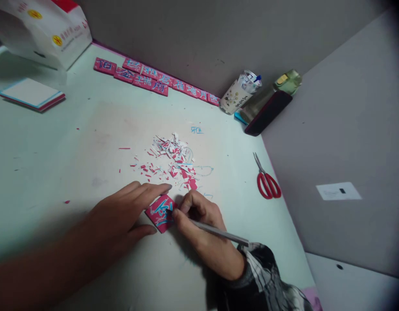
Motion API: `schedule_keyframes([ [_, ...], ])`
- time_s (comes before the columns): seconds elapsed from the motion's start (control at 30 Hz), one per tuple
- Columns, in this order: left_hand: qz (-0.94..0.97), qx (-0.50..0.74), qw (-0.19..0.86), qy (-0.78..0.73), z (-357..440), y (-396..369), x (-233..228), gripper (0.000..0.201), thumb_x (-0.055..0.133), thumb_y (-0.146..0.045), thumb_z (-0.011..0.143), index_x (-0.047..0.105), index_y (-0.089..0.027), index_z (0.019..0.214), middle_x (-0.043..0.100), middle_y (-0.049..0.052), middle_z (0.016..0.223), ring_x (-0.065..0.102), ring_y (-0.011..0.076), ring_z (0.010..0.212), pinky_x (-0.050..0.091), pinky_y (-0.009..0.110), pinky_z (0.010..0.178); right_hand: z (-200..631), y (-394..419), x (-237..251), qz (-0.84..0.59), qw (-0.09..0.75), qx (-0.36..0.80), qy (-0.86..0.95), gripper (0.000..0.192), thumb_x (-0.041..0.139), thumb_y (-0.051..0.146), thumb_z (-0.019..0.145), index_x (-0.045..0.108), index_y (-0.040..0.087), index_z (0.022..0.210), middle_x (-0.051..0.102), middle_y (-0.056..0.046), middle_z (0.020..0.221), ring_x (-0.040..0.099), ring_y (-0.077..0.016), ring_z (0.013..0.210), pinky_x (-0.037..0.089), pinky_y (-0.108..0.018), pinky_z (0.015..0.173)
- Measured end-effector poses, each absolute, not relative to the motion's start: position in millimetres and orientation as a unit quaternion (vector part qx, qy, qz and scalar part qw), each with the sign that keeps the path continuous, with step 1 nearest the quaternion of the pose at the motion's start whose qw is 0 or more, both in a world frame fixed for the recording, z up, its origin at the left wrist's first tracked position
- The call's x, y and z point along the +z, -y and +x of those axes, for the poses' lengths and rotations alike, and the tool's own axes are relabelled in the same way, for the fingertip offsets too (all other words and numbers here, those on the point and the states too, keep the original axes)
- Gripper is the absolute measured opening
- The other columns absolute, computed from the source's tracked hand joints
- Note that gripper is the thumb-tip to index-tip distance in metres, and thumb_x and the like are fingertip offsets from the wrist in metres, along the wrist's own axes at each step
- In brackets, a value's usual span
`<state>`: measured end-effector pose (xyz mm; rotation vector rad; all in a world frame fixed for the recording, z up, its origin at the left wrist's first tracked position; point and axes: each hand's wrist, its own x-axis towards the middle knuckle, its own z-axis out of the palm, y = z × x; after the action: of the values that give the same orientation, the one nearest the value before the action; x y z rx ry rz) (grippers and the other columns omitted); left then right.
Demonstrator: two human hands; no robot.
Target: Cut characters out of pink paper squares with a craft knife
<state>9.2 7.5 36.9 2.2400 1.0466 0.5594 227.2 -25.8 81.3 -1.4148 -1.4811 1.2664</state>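
I am pressing my left hand point(121, 211) flat on the table point(57, 164), its fingers spread and pinning the left side of a small pink tile point(161, 212) near the front edge. My right hand point(202, 224) is gripping a thin grey blade point(219, 233) like a pen, fingers closed around it, the tip touching the tile's right edge where a blue character is showing. I judge I am cutting out the character. The next move is calling for short, steady strokes while the left hand is stopping the tile from turning. Just behind the tile, pink and white scraps point(172, 160) are lying in a heap. Red scissors point(267, 179) are resting near the right edge, and finished tiles point(144, 77) are lining the back edge
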Motion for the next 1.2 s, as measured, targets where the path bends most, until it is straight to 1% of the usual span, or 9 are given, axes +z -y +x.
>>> schedule_keyframes([
  [0.1, 0.831, 0.210, 0.321, -0.402, 6, -9, 34, 0.050, 0.060, -0.032, 0.098, 0.055, -0.028, 0.148, 0.073, 0.007, 0.140, 0.069, 0.0283, 0.124, 0.057, 0.040, 0.100, 227, 26, 81, -0.547, 0.361, 0.499, 0.567, 0.025, 0.065, 0.023, 0.093, 0.048, 0.024, 0.075, 0.050, 0.006, 0.069, 0.041, -0.0115, 0.062, 0.033, -0.028, 0.056],
  [0.2, 0.810, 0.219, 0.329, -0.434, 8, -8, 31, 0.051, 0.064, -0.035, 0.095, 0.057, -0.029, 0.145, 0.072, 0.007, 0.139, 0.069, 0.0299, 0.125, 0.056, 0.043, 0.102, 225, 28, 82, -0.548, 0.361, 0.501, 0.564, 0.025, 0.065, 0.026, 0.094, 0.048, 0.024, 0.075, 0.052, 0.004, 0.069, 0.042, -0.0124, 0.063, 0.034, -0.029, 0.057],
  [0.33, 0.790, 0.213, 0.340, -0.464, 13, -5, 33, 0.055, 0.070, -0.041, 0.091, 0.059, -0.030, 0.144, 0.073, 0.006, 0.129, 0.073, 0.0282, 0.109, 0.058, 0.040, 0.094, 222, 33, 82, -0.557, 0.357, 0.486, 0.571, 0.027, 0.064, 0.030, 0.095, 0.047, 0.024, 0.075, 0.053, 0.004, 0.069, 0.041, -0.0129, 0.063, 0.034, -0.029, 0.058],
  [0.47, 0.779, 0.207, 0.353, -0.474, 15, -3, 38, 0.048, 0.067, -0.041, 0.092, 0.061, -0.031, 0.139, 0.074, 0.004, 0.119, 0.073, 0.0257, 0.099, 0.059, 0.036, 0.084, 220, 37, 78, -0.551, 0.372, 0.478, 0.574, 0.027, 0.062, 0.029, 0.096, 0.046, 0.024, 0.076, 0.053, 0.003, 0.071, 0.040, -0.0128, 0.063, 0.034, -0.029, 0.058],
  [0.57, 0.780, 0.215, 0.354, -0.469, 14, -5, 39, 0.046, 0.067, -0.042, 0.092, 0.061, -0.032, 0.137, 0.075, 0.003, 0.117, 0.074, 0.0246, 0.095, 0.059, 0.035, 0.082, 220, 38, 76, -0.550, 0.372, 0.465, 0.585, 0.025, 0.062, 0.029, 0.097, 0.047, 0.024, 0.077, 0.055, 0.002, 0.073, 0.043, -0.0132, 0.064, 0.035, -0.030, 0.059],
  [0.77, 0.779, 0.215, 0.359, -0.466, 13, -8, 39, 0.043, 0.069, -0.041, 0.089, 0.063, -0.032, 0.131, 0.076, 0.001, 0.115, 0.075, 0.0247, 0.093, 0.059, 0.034, 0.079, 220, 39, 75, -0.556, 0.367, 0.456, 0.590, 0.024, 0.062, 0.029, 0.097, 0.048, 0.024, 0.079, 0.056, 0.002, 0.074, 0.044, -0.0136, 0.065, 0.036, -0.030, 0.060],
  [1.0, 0.774, 0.223, 0.366, -0.466, 14, -5, 40, 0.044, 0.070, -0.044, 0.090, 0.062, -0.034, 0.132, 0.076, 0.001, 0.116, 0.074, 0.0258, 0.097, 0.059, 0.034, 0.080, 220, 39, 74, -0.548, 0.373, 0.454, 0.595, 0.024, 0.062, 0.027, 0.097, 0.048, 0.024, 0.078, 0.053, 0.003, 0.072, 0.042, -0.0126, 0.063, 0.035, -0.029, 0.057],
  [1.07, 0.769, 0.228, 0.363, -0.475, 15, -4, 40, 0.042, 0.069, -0.040, 0.090, 0.062, -0.034, 0.132, 0.075, 0.001, 0.116, 0.074, 0.0250, 0.097, 0.058, 0.035, 0.082, 221, 39, 74, -0.548, 0.369, 0.447, 0.603, 0.023, 0.061, 0.026, 0.097, 0.048, 0.024, 0.078, 0.053, 0.003, 0.072, 0.043, -0.0126, 0.063, 0.035, -0.029, 0.058],
  [1.2, 0.771, 0.231, 0.358, -0.474, 16, -4, 40, 0.040, 0.068, -0.038, 0.089, 0.064, -0.032, 0.129, 0.075, 0.000, 0.112, 0.073, 0.0240, 0.091, 0.058, 0.034, 0.080, 221, 40, 75, -0.544, 0.365, 0.436, 0.617, 0.023, 0.061, 0.026, 0.098, 0.048, 0.024, 0.079, 0.053, 0.003, 0.073, 0.044, -0.0125, 0.063, 0.036, -0.029, 0.058],
])
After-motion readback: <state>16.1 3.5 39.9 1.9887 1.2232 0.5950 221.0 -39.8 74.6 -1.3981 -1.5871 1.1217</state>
